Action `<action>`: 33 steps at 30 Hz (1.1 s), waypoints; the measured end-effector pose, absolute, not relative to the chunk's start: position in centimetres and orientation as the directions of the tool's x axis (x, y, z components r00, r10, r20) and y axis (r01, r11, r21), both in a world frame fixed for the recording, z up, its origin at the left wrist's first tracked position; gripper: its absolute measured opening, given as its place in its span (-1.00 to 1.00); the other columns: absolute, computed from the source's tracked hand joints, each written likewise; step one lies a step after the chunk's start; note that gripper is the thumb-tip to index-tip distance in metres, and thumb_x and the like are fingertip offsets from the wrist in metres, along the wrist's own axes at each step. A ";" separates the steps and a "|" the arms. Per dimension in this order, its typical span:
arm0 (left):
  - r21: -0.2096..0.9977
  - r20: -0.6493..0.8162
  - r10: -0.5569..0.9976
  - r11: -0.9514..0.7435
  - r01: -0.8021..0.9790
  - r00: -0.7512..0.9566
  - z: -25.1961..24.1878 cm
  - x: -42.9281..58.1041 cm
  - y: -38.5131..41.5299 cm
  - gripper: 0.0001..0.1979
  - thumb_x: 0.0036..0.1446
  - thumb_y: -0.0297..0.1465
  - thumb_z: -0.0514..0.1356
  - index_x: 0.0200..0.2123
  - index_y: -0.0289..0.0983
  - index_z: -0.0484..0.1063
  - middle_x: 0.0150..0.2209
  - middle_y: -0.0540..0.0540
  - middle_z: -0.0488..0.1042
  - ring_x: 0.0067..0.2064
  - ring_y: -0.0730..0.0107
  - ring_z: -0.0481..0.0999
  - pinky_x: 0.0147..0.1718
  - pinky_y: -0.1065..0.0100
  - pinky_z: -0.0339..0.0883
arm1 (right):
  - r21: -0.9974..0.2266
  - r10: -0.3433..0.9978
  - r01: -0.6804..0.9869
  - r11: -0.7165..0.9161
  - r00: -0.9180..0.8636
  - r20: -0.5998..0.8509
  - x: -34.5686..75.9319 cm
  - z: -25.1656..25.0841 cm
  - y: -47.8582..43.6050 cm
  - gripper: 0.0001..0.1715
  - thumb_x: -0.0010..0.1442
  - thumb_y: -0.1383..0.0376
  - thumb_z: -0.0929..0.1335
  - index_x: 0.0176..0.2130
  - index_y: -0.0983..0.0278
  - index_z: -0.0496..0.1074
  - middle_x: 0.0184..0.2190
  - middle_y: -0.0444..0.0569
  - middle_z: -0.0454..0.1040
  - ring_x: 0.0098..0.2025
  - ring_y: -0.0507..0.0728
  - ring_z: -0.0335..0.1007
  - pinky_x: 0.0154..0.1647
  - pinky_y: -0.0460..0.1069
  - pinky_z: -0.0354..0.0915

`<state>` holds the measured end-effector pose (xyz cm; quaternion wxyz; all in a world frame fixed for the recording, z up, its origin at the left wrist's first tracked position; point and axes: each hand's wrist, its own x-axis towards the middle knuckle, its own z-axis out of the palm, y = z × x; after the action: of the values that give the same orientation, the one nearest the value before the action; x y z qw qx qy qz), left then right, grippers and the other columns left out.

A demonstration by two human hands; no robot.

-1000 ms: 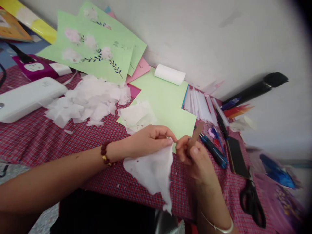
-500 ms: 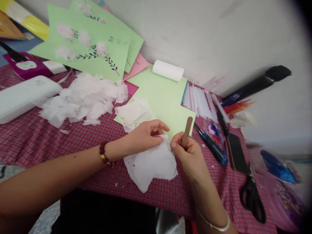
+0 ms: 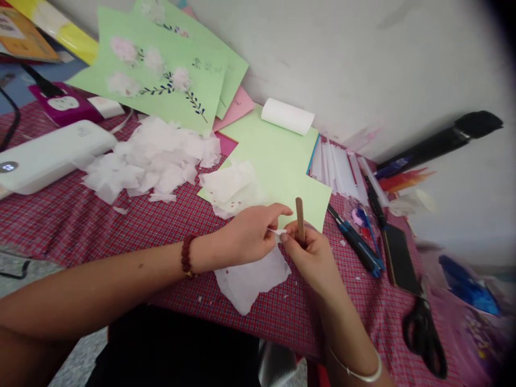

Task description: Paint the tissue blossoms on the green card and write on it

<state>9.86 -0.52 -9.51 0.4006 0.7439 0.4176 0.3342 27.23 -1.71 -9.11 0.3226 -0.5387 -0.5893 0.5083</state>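
Note:
Between my two hands stretches a small white paper piece [image 3: 278, 231]. My left hand [image 3: 252, 236] is closed in a pinch at its left end, with the index finger extended above. My right hand [image 3: 312, 251] has its thumb and finger at the other end. A flat wooden craft stick [image 3: 299, 216] also stands up out of the right fist. Under the hands, a white tissue sheet [image 3: 250, 282] lies on the checked cloth. Another tissue sheet [image 3: 228, 185] with small reddish specks rests just beyond, partly over the green paper [image 3: 282, 166].
A heap of white paper petals [image 3: 161, 150] lies left, beside a white power bank [image 3: 60, 153]. Green cards with paper flowers [image 3: 161, 70] lean at the back near a white paper roll [image 3: 287, 116]. On the right are a blue cutter [image 3: 358, 247], a phone [image 3: 401, 258] and black scissors [image 3: 423, 333].
The stick has swung more upright and shifted left with my right hand. A small white paper piece now shows between my fingers. The view has shifted slightly.

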 end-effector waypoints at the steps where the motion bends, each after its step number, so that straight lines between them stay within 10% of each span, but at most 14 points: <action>1: 0.898 0.148 0.890 -0.304 0.318 0.431 -9.4 9.9 -0.5 -0.53 0.00 -0.57 0.06 0.03 -0.31 0.31 -0.40 0.02 0.37 -0.37 0.44 0.33 -0.36 0.38 0.21 | -0.947 0.965 0.302 -0.105 -0.199 -0.170 27.2 -9.2 -1.7 -0.82 0.07 0.22 0.39 -0.45 0.25 0.33 -0.62 -0.26 0.07 -0.61 -0.07 -0.08 -0.63 -0.12 -0.09; 8: 0.995 -0.047 0.896 0.079 -0.055 0.441 -8.8 9.9 -0.1 -0.64 -0.01 -0.46 0.17 -0.09 -0.31 0.29 -0.44 0.06 0.32 -0.45 0.54 0.30 -0.47 0.47 0.17 | -0.956 0.950 0.208 -0.207 -0.191 -0.248 27.3 -9.3 -1.8 -0.80 0.06 0.20 0.40 -0.40 0.23 0.32 -0.62 -0.26 0.11 -0.61 -0.06 -0.04 -0.63 -0.13 -0.06; 18: 0.946 -0.289 0.800 0.323 0.029 0.525 -9.3 9.2 0.2 -0.73 0.06 -0.20 0.23 -0.36 -0.31 0.39 -0.48 0.01 0.38 -0.53 0.56 0.28 -0.59 0.51 0.11 | -0.969 0.952 0.155 -0.194 -0.209 -0.224 27.4 -9.0 -1.9 -0.80 0.07 0.20 0.41 -0.41 0.23 0.32 -0.64 -0.26 0.14 -0.60 -0.06 0.00 -0.61 -0.12 -0.04; 33: 0.963 -0.266 0.782 0.244 0.116 0.563 -7.9 9.1 0.0 -0.82 0.07 -0.30 0.18 -0.46 -0.30 0.35 -0.59 0.09 0.26 -0.59 0.60 0.18 -0.61 0.52 0.02 | -0.977 0.932 0.082 -0.197 -0.295 -0.213 28.3 -9.1 -1.7 -0.75 0.14 0.11 0.39 -0.39 0.24 0.38 -0.64 -0.25 0.18 -0.60 -0.05 -0.01 -0.55 -0.09 -0.02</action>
<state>9.06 0.00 -7.89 0.6808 0.5640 0.3981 0.2448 28.26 -1.74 -9.11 0.3500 -0.4797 -0.5281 0.6070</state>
